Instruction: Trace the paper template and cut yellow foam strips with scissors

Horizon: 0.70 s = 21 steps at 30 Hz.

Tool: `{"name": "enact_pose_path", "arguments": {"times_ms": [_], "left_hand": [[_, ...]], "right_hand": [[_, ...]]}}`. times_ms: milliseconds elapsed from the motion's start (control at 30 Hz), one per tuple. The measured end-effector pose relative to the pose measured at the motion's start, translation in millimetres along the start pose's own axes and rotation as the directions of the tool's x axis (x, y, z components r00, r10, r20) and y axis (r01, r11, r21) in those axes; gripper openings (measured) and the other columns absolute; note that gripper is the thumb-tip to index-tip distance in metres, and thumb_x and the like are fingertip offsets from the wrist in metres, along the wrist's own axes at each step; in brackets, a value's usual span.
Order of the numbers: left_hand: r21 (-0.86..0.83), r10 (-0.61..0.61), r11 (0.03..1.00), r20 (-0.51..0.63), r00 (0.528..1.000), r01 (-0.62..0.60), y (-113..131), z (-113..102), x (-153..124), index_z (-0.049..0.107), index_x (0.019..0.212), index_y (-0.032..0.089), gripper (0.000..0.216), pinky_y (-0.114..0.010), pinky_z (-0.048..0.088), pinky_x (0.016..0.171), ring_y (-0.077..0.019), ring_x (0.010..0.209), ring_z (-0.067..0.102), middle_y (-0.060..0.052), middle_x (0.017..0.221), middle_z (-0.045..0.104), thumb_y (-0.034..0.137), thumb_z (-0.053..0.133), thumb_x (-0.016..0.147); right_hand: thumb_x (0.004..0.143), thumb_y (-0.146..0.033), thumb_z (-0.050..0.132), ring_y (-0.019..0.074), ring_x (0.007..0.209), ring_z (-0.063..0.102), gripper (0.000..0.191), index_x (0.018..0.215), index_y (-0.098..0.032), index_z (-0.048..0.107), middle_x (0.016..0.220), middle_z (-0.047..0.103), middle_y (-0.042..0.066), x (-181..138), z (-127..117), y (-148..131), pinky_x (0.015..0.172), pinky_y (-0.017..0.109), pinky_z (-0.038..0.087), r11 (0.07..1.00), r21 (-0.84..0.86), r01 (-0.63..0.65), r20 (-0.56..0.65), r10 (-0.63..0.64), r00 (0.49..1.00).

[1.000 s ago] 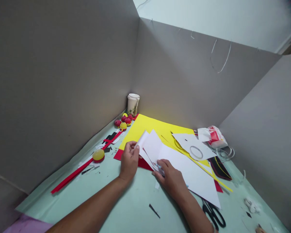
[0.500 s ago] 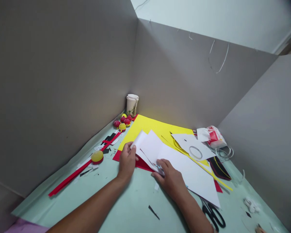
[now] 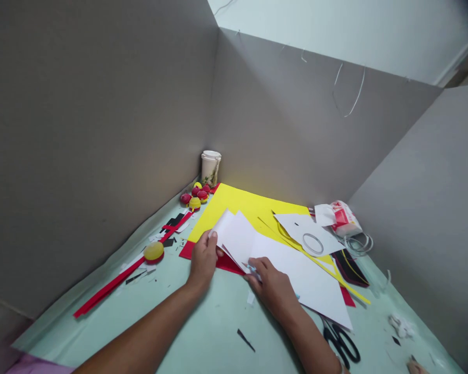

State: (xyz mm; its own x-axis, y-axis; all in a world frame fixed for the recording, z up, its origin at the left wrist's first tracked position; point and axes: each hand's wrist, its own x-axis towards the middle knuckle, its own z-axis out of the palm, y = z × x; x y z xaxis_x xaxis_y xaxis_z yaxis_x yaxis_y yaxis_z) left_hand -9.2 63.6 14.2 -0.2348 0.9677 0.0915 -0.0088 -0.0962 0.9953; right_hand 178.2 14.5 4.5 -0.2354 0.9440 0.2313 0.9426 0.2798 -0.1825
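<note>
White paper (image 3: 304, 275) lies across the middle of the counter (image 3: 203, 332), over a yellow sheet (image 3: 234, 202), and I see its left end raised and curled back. On that raised end my left hand (image 3: 203, 259) has its grip closed, thumb and fingers pinching the margin. My right hand (image 3: 271, 283) rests at the near edge with its grip closed around a blue-and-white pencil (image 3: 253, 271), tip aimed left; I cannot tell whether the tip touches the paper. A red sheet (image 3: 230, 263) shows out from under the yellow one. Near my right forearm I have black-handled scissors (image 3: 341, 343). Farther right, a grey ring (image 3: 313, 243) lies on a smaller white piece (image 3: 290, 224). Over on my left, a round yellow-and-red piece (image 3: 153, 252) sits by a long red strip (image 3: 105, 291), and a white cup (image 3: 210, 166) stands in the far corner beside small red and yellow balls (image 3: 195, 203)
</note>
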Motion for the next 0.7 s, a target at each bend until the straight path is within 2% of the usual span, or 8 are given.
{"name": "enact_pose_path", "arguments": {"times_ms": [267,400,533,700], "left_hand": [[0.005,-0.030,1.000,-0.017,0.999,0.030,-1,-1,3,0.054,0.077,0.022,0.034,-0.024,0.037,0.048,-0.0139,0.048,0.046,0.005,0.052,0.051,0.054,0.046,0.086],[0.016,-0.052,0.998,-0.035,0.998,0.053,-2,-2,5,0.053,0.078,0.022,0.033,-0.024,0.037,0.050,-0.0145,0.049,0.048,0.005,0.051,0.052,0.053,0.044,0.087],[0.043,-0.044,0.998,-0.045,0.998,0.046,-3,-4,6,0.055,0.079,0.022,0.034,-0.025,0.037,0.051,-0.0153,0.050,0.049,0.004,0.051,0.052,0.053,0.043,0.087],[0.085,-0.021,0.996,-0.074,0.997,0.027,-1,-7,9,0.057,0.079,0.022,0.034,-0.026,0.038,0.053,-0.0168,0.052,0.051,0.003,0.053,0.054,0.052,0.043,0.088]], "right_hand": [[0.090,-0.023,0.051,0.0192,0.086,0.069,0.027,0.116,-0.022,0.059,0.115,0.066,0.006,-1,-4,-1,0.065,0.025,0.051,0.998,-0.039,0.054,0.009,-0.053,0.999],[0.089,-0.021,0.049,0.0196,0.085,0.070,0.032,0.120,-0.019,0.058,0.119,0.066,0.008,-2,-3,0,0.065,0.025,0.051,0.994,-0.062,0.088,-0.022,-0.090,0.996],[0.090,-0.017,0.043,0.0197,0.083,0.070,0.033,0.119,-0.017,0.060,0.114,0.070,0.009,-2,-3,2,0.060,0.024,0.050,0.993,-0.116,0.024,-0.179,-0.044,0.983],[0.090,-0.013,0.040,0.0193,0.079,0.070,0.033,0.113,-0.016,0.063,0.104,0.072,0.009,0,-12,6,0.058,0.024,0.047,0.976,-0.188,-0.110,-0.399,0.026,0.916]]}}
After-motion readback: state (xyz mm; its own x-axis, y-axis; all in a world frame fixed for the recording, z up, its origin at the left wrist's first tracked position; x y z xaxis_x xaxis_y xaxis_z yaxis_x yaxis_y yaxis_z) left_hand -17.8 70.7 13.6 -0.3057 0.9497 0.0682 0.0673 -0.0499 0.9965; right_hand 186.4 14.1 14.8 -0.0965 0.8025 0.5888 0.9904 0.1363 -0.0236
